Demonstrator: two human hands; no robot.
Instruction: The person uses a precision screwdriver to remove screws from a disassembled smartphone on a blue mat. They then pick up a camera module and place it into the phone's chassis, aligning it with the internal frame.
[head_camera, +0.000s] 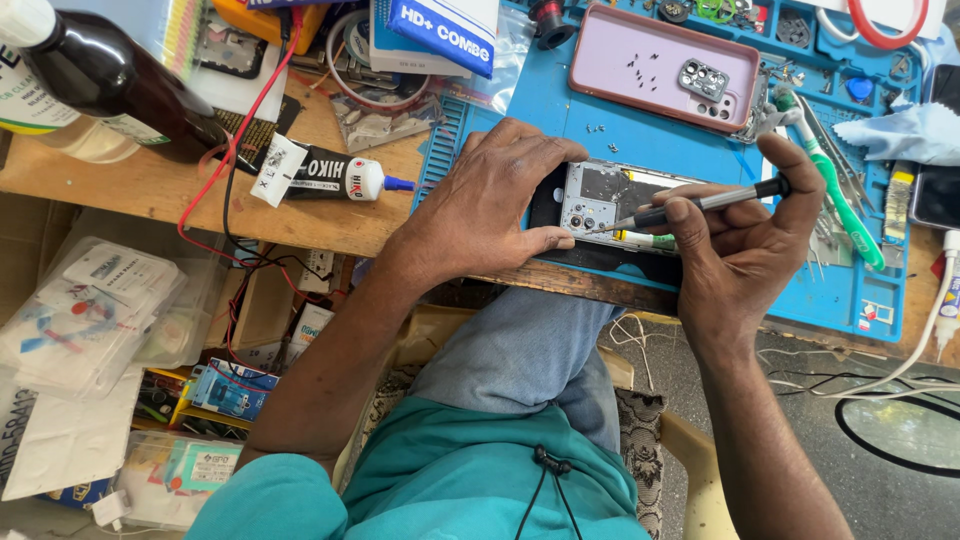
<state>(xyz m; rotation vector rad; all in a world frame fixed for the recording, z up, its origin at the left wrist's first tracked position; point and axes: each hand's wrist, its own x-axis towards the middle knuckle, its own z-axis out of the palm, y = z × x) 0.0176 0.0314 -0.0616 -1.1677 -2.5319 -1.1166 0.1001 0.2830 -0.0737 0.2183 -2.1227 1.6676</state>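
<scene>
Opened phone (615, 200) lies back-up on the near edge of the blue work mat (560, 110), insides showing. Left hand (490, 200) lies over the phone's left end, fingers curled on top, thumb pressed along its near side, pinning it down. Right hand (745, 240) pinches a slim dark screwdriver (700, 203) between thumb and fingers, closed tight on the shaft, tip down on the phone near the camera block. Behind the phone on the mat: pink back cover (650, 65), inside up, tiny screws scattered on it. Right of the phone: green-handled toothbrush (840, 205), light blue cloth (900, 132) beyond it. Left of the mat on bare wood: black glue tube (330, 175), white label, blue nozzle pointing at the mat. Further left, brown bottle (120, 85) on its side, white label band. Behind the tube, blue-and-white flat box (440, 30). Below the table edge, left of the phone: clear plastic packets (90, 300), small blue boxed package (235, 388).
</scene>
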